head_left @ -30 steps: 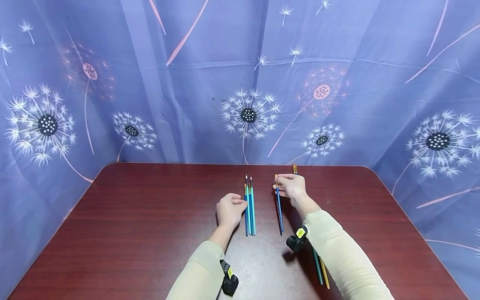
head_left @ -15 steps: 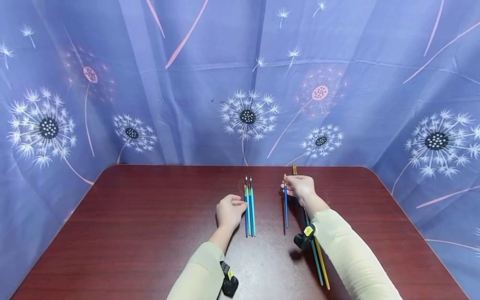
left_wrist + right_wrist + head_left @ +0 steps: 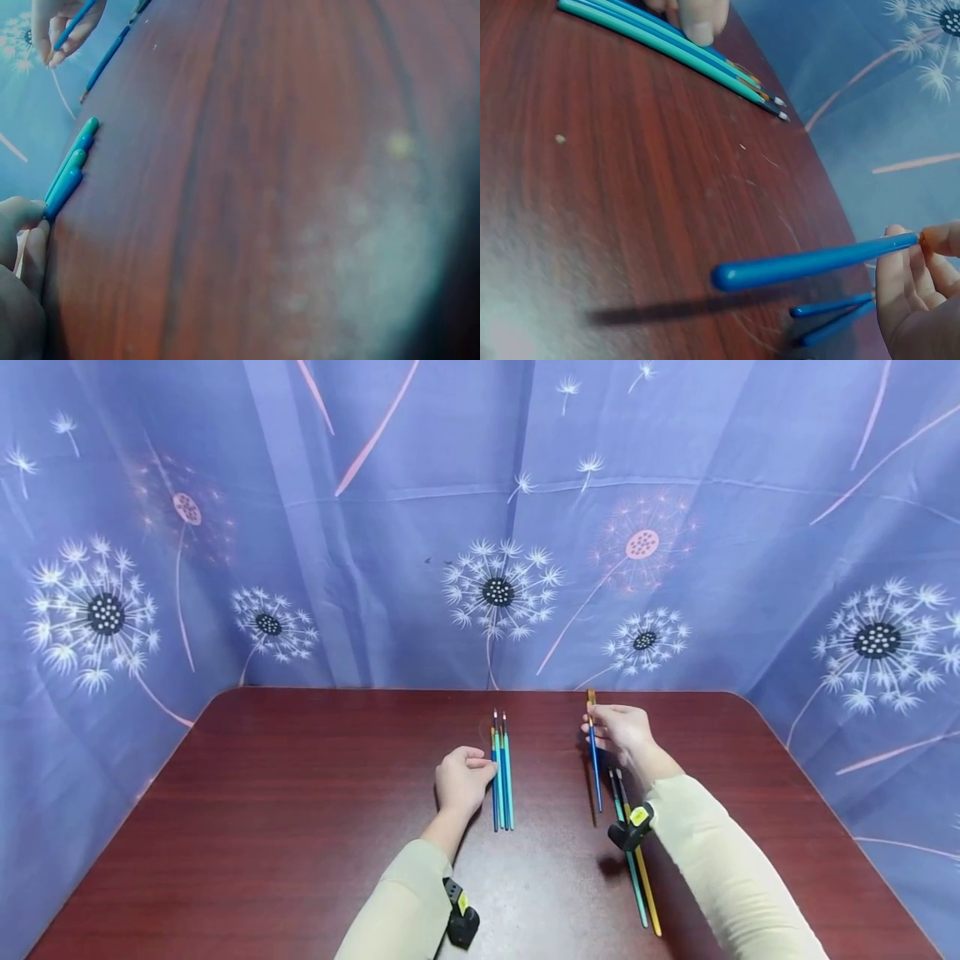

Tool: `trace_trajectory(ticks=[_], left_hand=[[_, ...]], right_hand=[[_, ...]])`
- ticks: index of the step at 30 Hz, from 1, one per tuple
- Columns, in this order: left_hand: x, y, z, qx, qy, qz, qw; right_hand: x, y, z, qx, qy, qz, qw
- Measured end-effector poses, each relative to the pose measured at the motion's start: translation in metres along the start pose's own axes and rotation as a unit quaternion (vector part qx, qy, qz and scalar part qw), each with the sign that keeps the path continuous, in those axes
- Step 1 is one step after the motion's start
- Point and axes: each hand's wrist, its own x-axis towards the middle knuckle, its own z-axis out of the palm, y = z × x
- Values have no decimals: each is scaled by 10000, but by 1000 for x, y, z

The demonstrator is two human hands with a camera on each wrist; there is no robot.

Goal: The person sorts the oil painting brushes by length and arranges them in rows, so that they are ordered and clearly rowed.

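Observation:
My right hand (image 3: 628,731) pinches a slim blue paintbrush (image 3: 596,768) near its ferrule. The brush hangs handle down above the table, its shadow beside it in the right wrist view. Under that hand, two blue handles (image 3: 831,308) lie on the table. My left hand (image 3: 461,783) is at the left side of a row of turquoise and blue paintbrushes (image 3: 508,789), thumb and fingertip pinching the outermost blue one (image 3: 69,184). The row lies side by side, bristles pointing away; the left hand covers part of the outer brush.
Beside my right forearm lie a turquoise-handled brush (image 3: 637,889) and a yellow-handled brush (image 3: 651,897). A broad bristle head (image 3: 592,696) shows at the far table edge. A dandelion-print curtain (image 3: 390,543) hangs behind the dark red table (image 3: 300,802).
My right hand has moved to the right with the blue paintbrush, away from the row and over the brushes at the right. The left hand has stayed at the row.

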Motion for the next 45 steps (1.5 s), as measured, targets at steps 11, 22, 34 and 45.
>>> trace_trajectory(ticks=[11, 22, 34, 45], left_hand=[[0, -1, 1, -33, -40, -43, 10000], [0, -1, -1, -100, -53, -72, 9999], [1, -3, 0, -119, -43, -65, 9999], [2, -3, 1, -93, -49, -71, 9999]], right_hand=[[5, -6, -15, 96, 364, -45, 9993], [13, -1, -26, -58, 591, -158, 9981], [15, -1, -29, 33, 615, 20, 9981], [17, -4, -33, 392, 308, -108, 9987]])
